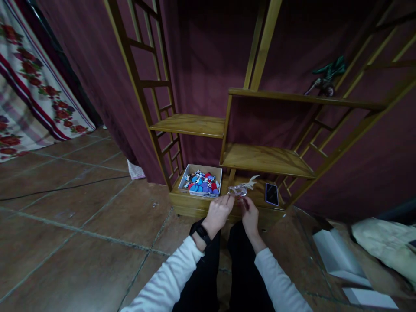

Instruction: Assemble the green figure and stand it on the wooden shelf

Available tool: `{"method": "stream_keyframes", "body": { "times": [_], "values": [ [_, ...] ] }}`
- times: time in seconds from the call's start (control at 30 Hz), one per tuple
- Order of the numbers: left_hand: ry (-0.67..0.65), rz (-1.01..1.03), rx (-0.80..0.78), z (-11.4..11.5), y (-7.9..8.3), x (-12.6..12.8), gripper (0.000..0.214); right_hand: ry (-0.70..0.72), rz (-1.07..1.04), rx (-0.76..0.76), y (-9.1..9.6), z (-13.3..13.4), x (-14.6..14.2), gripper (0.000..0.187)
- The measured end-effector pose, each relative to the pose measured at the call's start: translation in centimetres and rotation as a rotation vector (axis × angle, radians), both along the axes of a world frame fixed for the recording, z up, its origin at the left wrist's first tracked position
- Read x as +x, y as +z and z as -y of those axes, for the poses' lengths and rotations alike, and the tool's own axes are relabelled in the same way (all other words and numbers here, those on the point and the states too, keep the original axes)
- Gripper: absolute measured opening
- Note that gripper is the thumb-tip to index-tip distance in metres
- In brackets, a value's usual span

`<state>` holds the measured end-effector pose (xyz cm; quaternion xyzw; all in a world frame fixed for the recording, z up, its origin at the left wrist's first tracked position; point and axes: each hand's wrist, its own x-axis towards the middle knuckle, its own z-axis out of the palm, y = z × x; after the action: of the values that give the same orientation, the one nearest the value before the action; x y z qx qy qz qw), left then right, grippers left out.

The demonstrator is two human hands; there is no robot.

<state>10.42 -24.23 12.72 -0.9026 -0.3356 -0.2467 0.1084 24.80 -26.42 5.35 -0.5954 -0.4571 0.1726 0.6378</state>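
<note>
My left hand, with a black watch on its wrist, is closed, its fingertips at the near edge of a clear, shiny piece. My right hand pinches close beside it, fingertips just below the same piece. A pale, spiky, branch-like part sticks out from it to the upper right. The fingers partly hide what they grip, and its exact kind is too small to make out. To the left, an open cardboard box holds many small red, blue, purple and white pieces. A phone lies on the right.
The wooden shelf unit rises in front, with boards at several heights. A dark figurine with green wings stands on the upper right board. White boxes and a pale bag lie on the floor at right. A black cable crosses the tiles.
</note>
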Motion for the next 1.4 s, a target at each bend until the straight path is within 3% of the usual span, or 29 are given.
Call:
{"method": "stream_keyframes", "body": {
  "times": [0.23,0.53,0.77,0.97,1.13,1.4],
  "values": [
    [0.089,0.239,-0.086,-1.0,-2.0,-0.6,0.023,0.043,0.058,0.007,0.8,1.0,-0.5,0.031],
    [0.207,0.664,-0.357,-2.1,-2.7,0.1,0.020,0.167,0.095,0.032,2.8,1.9,-1.5,0.029],
    [0.161,0.833,-0.527,-2.6,-2.4,0.2,0.023,0.186,0.167,0.030,4.2,2.5,-2.7,0.027],
    [0.040,1.145,-0.814,-2.9,-2.6,0.8,0.019,0.195,0.313,0.035,6.1,3.0,-4.0,0.024],
    [-0.064,1.304,-0.990,-2.9,-2.3,1.3,0.014,0.176,0.330,0.020,6.3,3.0,-4.8,0.021],
    [-0.107,1.506,-1.204,-2.4,-1.4,1.8,0.014,0.128,0.356,0.004,6.5,3.1,-5.7,0.020]
  ]
}}
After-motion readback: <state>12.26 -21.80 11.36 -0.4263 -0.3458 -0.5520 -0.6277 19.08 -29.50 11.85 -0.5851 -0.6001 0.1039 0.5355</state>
